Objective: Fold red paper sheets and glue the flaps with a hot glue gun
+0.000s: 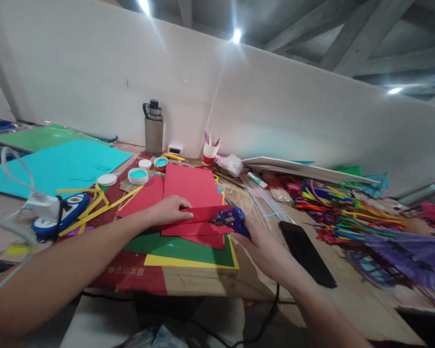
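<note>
Over the green paper sheet (199, 247) on the desk (377, 309), the person's left hand (171, 210) pinches a red paper strip (206, 214), its grip narrow on the strip's left part. The right hand (256, 238), at the green sheet's right edge, has its grip wrapped round a blue glue gun (236, 220), nozzle pointing left at the strip; whether the tip touches the paper is hard to tell. A yellow sheet (188, 261) shows below the green sheet's near edge, and a red sheet (188, 181) lies beyond it. Left of the green sheet are yellow paper strips (108, 207); right of it, a black smartphone (306, 253) and, farther off, colourful pipe cleaners (348, 215).
</note>
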The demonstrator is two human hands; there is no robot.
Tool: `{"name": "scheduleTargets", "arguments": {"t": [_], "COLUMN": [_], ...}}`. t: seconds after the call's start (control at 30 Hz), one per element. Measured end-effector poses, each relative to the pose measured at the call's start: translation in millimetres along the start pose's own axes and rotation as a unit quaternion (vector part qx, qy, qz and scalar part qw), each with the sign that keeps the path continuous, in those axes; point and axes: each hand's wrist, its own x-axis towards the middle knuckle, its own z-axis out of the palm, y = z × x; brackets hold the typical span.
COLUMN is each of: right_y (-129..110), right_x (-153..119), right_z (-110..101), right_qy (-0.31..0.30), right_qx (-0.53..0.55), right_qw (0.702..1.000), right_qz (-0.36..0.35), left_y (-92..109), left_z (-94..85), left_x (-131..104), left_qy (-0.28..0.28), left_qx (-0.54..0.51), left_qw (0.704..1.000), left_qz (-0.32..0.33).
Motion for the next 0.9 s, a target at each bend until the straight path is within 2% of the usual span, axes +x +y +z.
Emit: {"name": "scheduleTargets", "arguments": {"t": [0.2,0.33,0.6,0.9], "right_y": [16.3,17.1,8.4,24.5], "right_x": [-4.3,-5.3,1.3,-5.8], "right_z": [-12.4,-10.8,-0.6,-15.3], "right_qy": [0.004,0.018,0.018,0.017], "right_qx": [-0.039,-0.060,-0.027,-0.073], "right_qw": [0.998,0.995,0.999,0.991], "right_qz": [0.050,0.075,0.038,0.114], "left_y": [-0.6,1.4,4.7,1.0], "left_z": [0.7,-0.7,-2.3,-0.9], "left_x": [0.7,0.5,-0.6,1.7], "left_qy": [0.000,-0.008,-0.012,-0.013], "left_qx": [0.002,0.005,0.001,0.006], "left_qw": [1.000,1.000,1.000,1.000], "left_qz": [0.006,0.000,-0.007,-0.012]}}
